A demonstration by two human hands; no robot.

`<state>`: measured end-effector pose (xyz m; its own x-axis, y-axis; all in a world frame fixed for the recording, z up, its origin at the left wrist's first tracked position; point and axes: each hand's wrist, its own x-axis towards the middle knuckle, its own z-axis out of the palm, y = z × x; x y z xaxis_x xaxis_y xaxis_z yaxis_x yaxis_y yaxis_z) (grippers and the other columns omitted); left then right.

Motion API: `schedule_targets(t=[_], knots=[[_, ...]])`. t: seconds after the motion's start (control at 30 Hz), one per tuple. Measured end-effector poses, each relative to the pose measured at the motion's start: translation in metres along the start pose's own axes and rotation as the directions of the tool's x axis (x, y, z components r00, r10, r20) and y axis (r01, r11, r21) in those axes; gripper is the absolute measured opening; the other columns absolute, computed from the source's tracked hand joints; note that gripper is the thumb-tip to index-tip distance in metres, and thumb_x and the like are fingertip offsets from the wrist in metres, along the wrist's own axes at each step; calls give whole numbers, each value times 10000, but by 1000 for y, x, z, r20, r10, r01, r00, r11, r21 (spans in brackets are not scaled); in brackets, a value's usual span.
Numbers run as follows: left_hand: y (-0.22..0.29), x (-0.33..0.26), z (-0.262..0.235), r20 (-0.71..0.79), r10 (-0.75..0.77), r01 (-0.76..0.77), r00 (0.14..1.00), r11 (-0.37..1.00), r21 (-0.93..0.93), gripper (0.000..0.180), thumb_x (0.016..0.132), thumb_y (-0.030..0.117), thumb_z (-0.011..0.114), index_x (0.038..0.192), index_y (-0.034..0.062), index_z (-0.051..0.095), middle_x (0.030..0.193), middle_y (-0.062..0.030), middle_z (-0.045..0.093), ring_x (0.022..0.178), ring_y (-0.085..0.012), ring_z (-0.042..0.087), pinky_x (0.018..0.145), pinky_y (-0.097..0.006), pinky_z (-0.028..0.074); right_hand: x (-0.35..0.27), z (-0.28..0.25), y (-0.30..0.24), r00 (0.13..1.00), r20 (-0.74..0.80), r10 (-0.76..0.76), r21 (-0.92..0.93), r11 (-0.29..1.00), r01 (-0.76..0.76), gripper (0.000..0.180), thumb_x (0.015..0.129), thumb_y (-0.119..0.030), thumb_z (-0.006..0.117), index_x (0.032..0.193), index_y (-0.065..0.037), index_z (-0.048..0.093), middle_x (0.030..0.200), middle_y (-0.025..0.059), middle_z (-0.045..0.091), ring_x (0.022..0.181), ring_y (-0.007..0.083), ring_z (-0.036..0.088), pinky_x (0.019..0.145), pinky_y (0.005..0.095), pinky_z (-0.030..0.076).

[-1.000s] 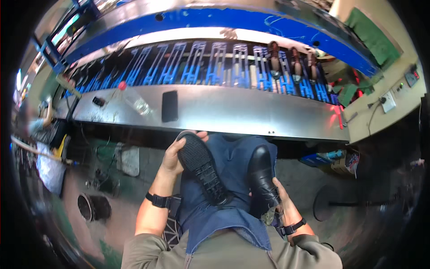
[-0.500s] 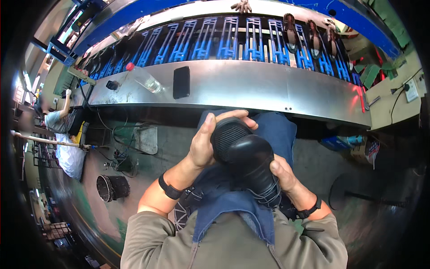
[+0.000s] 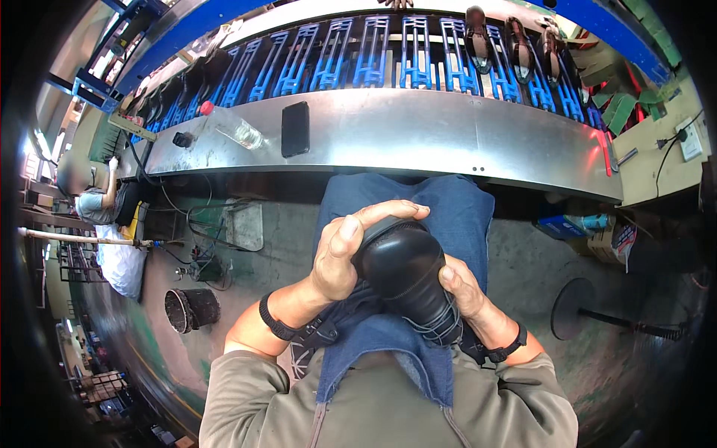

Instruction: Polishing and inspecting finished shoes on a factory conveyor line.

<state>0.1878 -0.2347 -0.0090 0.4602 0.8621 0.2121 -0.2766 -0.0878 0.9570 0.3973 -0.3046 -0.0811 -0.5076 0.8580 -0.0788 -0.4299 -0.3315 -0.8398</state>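
A black lace-up shoe (image 3: pixel 403 261) is held over my lap, its rounded toe pointing away from me and its grey laces near my apron. My left hand (image 3: pixel 337 257) curves around the far left of the toe, thumb raised and fingers bent over a black sole edge (image 3: pixel 377 228). Whether that sole is fixed to the upper or separate, I cannot tell. My right hand (image 3: pixel 464 287) grips the shoe's right side near the laces, its thumb on top and its other fingers mostly hidden.
Ahead runs a metal ledge (image 3: pixel 388 134) with a phone (image 3: pixel 295 128) and a clear bottle (image 3: pixel 243 130). Behind it stand blue racks (image 3: pixel 371 56), with several shoes (image 3: pixel 519 48) at right. A black bucket (image 3: pixel 193 310) is on the floor; another person (image 3: pixel 101 200) sits far left.
The shoe has tipped so its upper shows more and the ribbed sole bottom has gone out of sight. Both hands still hold it; my left hand has shifted slightly.
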Motion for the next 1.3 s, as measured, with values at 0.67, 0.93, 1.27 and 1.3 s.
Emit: schedule_targets(t=[0.67,0.93,1.27,1.3], knots=[[-3,-2,-1,20,-2,1,1000,1000,22,700,1045,449,260,1284,-129,576,1271,-249,645,1178,-326,623,1068,-415,446,1,-5,14,998,-66,0,-31,1000,-3,762,986,-573,532,1406,61,493,828,-68,525,687,15,392,627,187,320],[28,-4,10,83,-53,37,995,982,187,674,1052,416,283,1361,-141,503,1354,-272,593,1241,-351,602,1081,-418,443,-5,-9,15,999,-49,-20,-19,1000,19,779,969,-597,542,1385,61,514,780,-84,486,664,12,350,591,197,278],[10,-6,17,127,292,-297,948,670,680,795,791,97,819,1435,-108,399,1262,-291,635,1115,-350,686,935,-374,561,-8,-10,15,989,-145,-13,-9,1000,12,669,1009,-529,526,1368,35,544,872,-59,557,701,17,395,619,191,315],[4,-8,17,130,294,-302,947,672,676,795,791,97,819,1435,-108,399,1262,-291,635,1115,-350,686,935,-374,561,-8,-8,12,989,-145,-6,28,1000,10,656,1013,-524,522,1359,32,552,905,-45,588,720,17,421,632,190,337]])
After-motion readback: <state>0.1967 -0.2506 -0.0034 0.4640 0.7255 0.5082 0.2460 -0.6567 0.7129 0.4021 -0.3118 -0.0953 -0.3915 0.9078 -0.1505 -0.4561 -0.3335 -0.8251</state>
